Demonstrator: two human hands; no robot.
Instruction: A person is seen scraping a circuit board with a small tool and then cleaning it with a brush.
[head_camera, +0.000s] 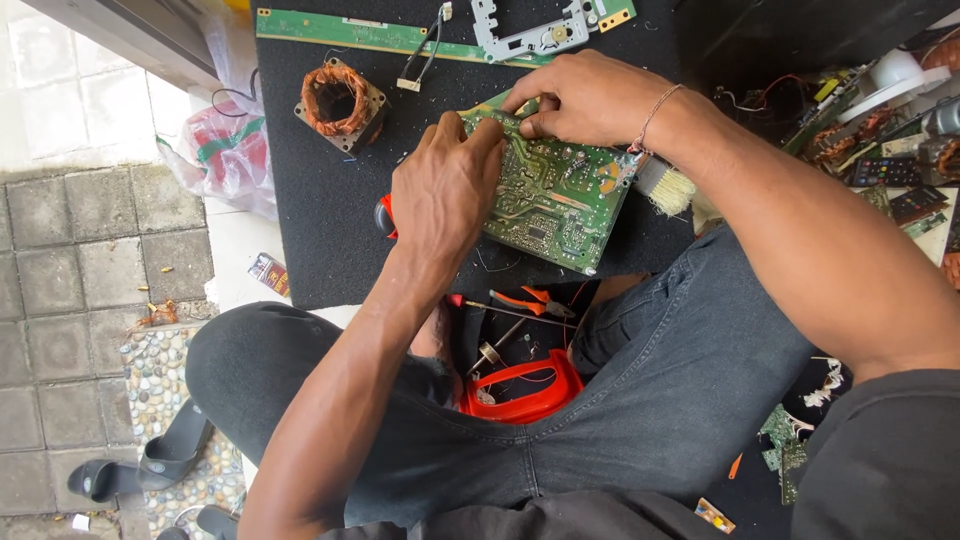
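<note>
Both hands grip a green circuit board near the middle of the black mat — left hand pinching its near edge, right hand clamping its far corner. Components appear mounted still; dismantling looks barely begun — copper coil lies toward the mat's far left corner.

I see the circuit board lying on the mat near its front edge, my left hand on the board's left end, my right hand at its far edge. The copper coil sits toward the mat's far left corner, a long strip board along the far edge, the brush just right of the board
</note>
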